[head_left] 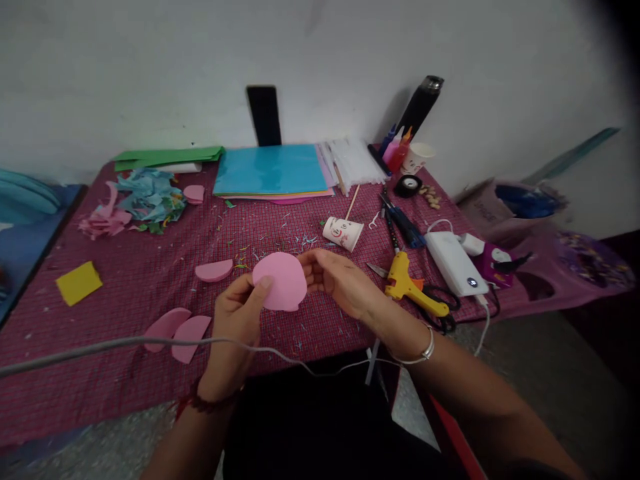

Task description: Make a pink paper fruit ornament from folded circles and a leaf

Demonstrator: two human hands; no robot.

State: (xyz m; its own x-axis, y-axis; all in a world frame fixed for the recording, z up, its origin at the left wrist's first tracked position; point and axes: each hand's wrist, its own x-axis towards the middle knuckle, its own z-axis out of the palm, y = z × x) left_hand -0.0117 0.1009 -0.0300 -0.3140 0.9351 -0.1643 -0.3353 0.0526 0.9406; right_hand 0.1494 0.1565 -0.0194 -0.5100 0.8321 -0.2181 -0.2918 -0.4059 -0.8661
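Observation:
My left hand (241, 313) pinches a pink paper circle (281, 283) between thumb and fingers, above the table. A small tab sticks out at the circle's lower edge. My right hand (337, 277) is at the circle's right edge with its fingers loosely curved and apart; whether the fingertips touch the paper is hard to see. On the cloth to the left lie a pink half-round piece (214, 271) and two more pink pieces, one rounded (167, 327) and one with a straight side (191, 338). A paper cup (343, 233) lies on its side beyond my right hand.
A yellow glue gun (410, 287), pliers (406, 223), black tape (407, 185) and a white power bank (456, 263) are at right. Coloured sheets (273, 170) and paper scraps (147, 197) lie at the back. A grey cable (125, 342) crosses in front of my left wrist.

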